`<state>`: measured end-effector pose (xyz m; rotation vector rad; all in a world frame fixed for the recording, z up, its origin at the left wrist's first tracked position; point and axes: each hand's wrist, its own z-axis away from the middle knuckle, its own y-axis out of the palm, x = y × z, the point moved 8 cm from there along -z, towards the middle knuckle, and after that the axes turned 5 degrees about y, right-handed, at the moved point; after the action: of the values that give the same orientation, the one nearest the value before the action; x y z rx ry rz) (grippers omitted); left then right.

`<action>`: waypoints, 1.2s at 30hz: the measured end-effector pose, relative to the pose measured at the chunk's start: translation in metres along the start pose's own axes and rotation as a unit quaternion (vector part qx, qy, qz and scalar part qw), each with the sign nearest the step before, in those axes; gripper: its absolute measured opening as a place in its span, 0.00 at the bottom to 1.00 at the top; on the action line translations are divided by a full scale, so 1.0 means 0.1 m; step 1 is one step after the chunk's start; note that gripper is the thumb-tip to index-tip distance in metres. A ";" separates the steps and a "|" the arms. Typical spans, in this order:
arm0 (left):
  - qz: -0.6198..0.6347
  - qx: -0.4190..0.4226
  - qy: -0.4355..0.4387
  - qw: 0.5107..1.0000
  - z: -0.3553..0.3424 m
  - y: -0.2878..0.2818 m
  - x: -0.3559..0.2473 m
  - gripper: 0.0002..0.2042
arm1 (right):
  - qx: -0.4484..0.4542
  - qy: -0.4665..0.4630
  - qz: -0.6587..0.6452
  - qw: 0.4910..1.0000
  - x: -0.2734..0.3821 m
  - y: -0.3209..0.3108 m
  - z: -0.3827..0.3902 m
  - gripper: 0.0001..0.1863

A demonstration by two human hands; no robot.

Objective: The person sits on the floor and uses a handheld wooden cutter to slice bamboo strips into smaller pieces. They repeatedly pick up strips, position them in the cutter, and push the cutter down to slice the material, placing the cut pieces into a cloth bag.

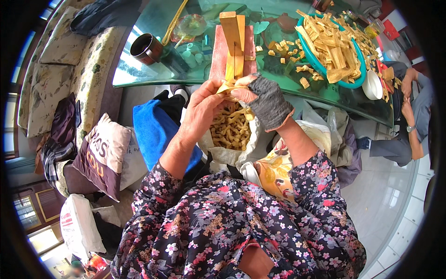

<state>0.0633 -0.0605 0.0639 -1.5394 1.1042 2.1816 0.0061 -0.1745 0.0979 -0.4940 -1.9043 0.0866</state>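
Note:
Close together at the table's edge, my two hands pinch a small yellowish strip [226, 87]. My left hand [200, 102] is bare, its fingers closed on the strip's left side. On my right hand [267, 100] is a grey fingerless glove; its thumb and fingers grip the other side. Just beyond the fingertips stands an upright wooden block tool [232, 44], set on a pink mat [218, 60]. Directly below my hands a white sack [253, 145] holds many twisted tan pieces [228, 130]. My fingers partly cover the strip.
A teal basin [305, 46] heaped with flat yellowish strips stands right on the glass table [134, 76], small cut pieces beside it. A dark mug [146, 49] is at the left. A white bowl [371, 85] sits near another person's hands [408, 88]. A blue cloth [155, 132] lies left of the sack.

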 end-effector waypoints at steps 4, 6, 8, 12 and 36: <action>-0.299 0.032 0.172 0.938 -0.11 -0.02 -0.16 0.06 | 0.102 0.336 -0.301 0.887 -0.37 0.30 0.16 0.14; -0.268 0.002 0.166 0.949 -0.12 -0.17 -0.07 0.04 | 0.097 0.357 -0.348 0.861 -0.40 0.33 0.19 0.14; -0.218 -0.031 0.171 0.960 -0.10 -0.19 -0.05 0.02 | 0.093 0.340 -0.364 0.862 -0.48 0.35 0.16 0.13; -0.205 -0.094 0.223 0.948 0.01 -0.07 -0.16 0.06 | -0.004 0.305 -0.369 0.878 -0.50 0.27 0.06 0.11; -0.470 -0.043 0.184 0.862 0.19 0.06 -0.58 0.13 | -0.089 0.343 -0.327 0.876 -0.63 -0.05 0.05 0.07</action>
<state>0.0701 -0.0391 0.1212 -1.9960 0.1781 1.2998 0.0192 -0.2017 0.0418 0.0392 -1.2827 -0.6376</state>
